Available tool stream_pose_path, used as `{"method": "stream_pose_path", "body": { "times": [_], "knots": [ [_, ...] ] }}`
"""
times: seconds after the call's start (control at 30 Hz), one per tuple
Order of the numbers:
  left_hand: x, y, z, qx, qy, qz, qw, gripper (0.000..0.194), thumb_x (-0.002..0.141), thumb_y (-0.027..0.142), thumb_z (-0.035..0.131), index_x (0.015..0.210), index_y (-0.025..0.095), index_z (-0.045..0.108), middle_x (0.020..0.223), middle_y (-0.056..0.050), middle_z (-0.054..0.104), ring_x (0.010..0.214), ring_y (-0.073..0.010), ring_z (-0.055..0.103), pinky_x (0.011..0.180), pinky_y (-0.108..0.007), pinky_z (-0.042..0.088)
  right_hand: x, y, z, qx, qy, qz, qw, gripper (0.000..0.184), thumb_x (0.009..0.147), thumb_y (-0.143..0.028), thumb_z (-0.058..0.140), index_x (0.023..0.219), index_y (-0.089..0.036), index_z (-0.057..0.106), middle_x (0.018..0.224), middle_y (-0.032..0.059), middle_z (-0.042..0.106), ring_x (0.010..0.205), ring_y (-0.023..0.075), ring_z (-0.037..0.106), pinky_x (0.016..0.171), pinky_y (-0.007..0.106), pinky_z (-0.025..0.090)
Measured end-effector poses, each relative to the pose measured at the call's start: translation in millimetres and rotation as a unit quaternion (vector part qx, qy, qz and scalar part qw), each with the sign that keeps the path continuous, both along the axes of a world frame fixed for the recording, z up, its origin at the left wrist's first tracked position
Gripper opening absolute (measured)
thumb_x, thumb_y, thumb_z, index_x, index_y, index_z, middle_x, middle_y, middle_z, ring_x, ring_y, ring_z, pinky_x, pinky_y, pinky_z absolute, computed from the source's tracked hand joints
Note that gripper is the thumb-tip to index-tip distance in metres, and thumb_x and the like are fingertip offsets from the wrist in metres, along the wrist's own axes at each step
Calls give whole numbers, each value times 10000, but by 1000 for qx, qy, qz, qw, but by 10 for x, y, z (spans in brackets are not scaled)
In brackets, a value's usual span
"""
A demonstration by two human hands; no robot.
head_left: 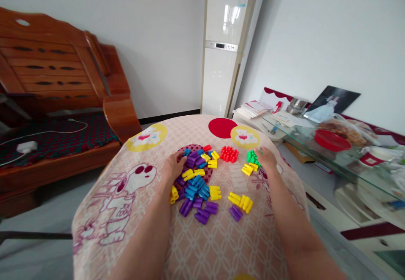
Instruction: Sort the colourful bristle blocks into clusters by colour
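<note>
Several small plastic pegs in purple, blue and yellow lie in a loose pile (pixel 196 185) on a pink patterned cloth (pixel 221 242). My left hand (pixel 173 165) rests at the pile's left edge, fingers curled onto the purple pieces. A tidy group of red pegs (pixel 229 153) sits further back. My right hand (pixel 266 158) lies beside a group of green pegs (pixel 252 157) and a few yellow ones (pixel 249 168), fingertips touching the green ones. More yellow pegs (pixel 241 201) and a purple pair (pixel 236 213) lie nearer to me.
A wooden sofa bench (pixel 63 85) with a white charger (pixel 27 147) stands at the left. A tall white air conditioner (pixel 226 43) stands behind. To the right is a glass-topped table (pixel 316 145) with a red bowl (pixel 332 140), papers and a photo.
</note>
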State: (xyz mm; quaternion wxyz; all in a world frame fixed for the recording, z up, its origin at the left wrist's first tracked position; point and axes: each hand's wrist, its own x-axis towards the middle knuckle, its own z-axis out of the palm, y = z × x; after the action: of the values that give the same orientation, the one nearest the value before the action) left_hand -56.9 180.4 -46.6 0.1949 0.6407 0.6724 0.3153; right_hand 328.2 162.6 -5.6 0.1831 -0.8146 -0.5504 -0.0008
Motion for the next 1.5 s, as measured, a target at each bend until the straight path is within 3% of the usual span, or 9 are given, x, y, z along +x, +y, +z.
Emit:
{"method": "stream_pose_path", "body": {
  "times": [0.23,0.5,0.7,0.8,0.87,1.07,1.17,1.37,1.5],
  "knots": [
    [87,41,-22,9,-21,-89,996,436,907,356,509,1299,201,621,1147,-79,723,1022,-236,671,949,-380,512,-689,449,-88,-23,227,208,951,344,782,-419,704,1070,-235,738,995,32,746,986,225,670,901,344,503],
    [98,40,25,19,-192,-90,977,490,936,447,431,1329,199,584,1392,-62,597,1307,-230,521,1129,-395,379,-1655,337,-196,-77,462,438,767,444,730,-411,758,1120,-203,714,1067,54,734,1017,221,667,939,391,512],
    [129,-19,221,-171,-493,-56,851,551,943,564,348,1251,189,610,1110,-78,735,992,-228,705,850,-361,584,-1874,-91,-8,-29,470,500,727,470,819,-398,681,1271,-272,650,1319,31,634,1213,244,575,1041,412,448],
    [203,-37,389,-182,-563,-36,805,523,954,564,349,1166,173,624,953,-81,742,846,-209,715,748,-345,604,-1835,-232,110,-33,505,502,702,494,856,-403,628,1334,-278,604,1330,30,628,1204,234,581,1019,396,466],
    [305,-65,483,-155,-584,-36,796,534,949,591,375,1169,164,609,951,-87,728,821,-198,705,725,-341,605,-1742,-273,156,-18,503,478,720,498,865,-402,605,1343,-262,597,1325,44,633,1188,235,592,985,383,488],
    [670,-270,503,-98,-543,-120,825,566,914,575,495,1380,254,502,1416,-96,549,1178,-236,612,909,-367,562,-967,-296,107,109,230,244,936,436,864,-297,535,1267,-171,643,1294,127,646,1162,266,601,996,403,474],
    [674,-356,477,-95,-439,-214,867,612,888,525,547,1437,267,464,1517,-91,450,1300,-268,522,1003,-406,498,-577,-360,12,46,51,103,992,436,884,-282,530,1275,-117,632,1230,201,658,1193,313,579,1032,445,423],
    [481,-364,448,-3,-7,-353,936,501,631,253,758,1129,248,708,1343,-83,600,1299,-317,497,1142,-477,339,-758,-437,-165,-37,138,162,976,366,883,-301,553,1177,-133,695,1115,153,714,1059,275,652,949,396,478],
    [368,-298,350,9,120,-264,957,276,656,110,641,898,212,727,1141,-87,675,1157,-286,591,1068,-433,422,-1248,-466,-115,-13,375,313,872,391,858,-318,585,1224,-217,678,1193,76,707,1057,229,664,918,370,520]
  ]
}}
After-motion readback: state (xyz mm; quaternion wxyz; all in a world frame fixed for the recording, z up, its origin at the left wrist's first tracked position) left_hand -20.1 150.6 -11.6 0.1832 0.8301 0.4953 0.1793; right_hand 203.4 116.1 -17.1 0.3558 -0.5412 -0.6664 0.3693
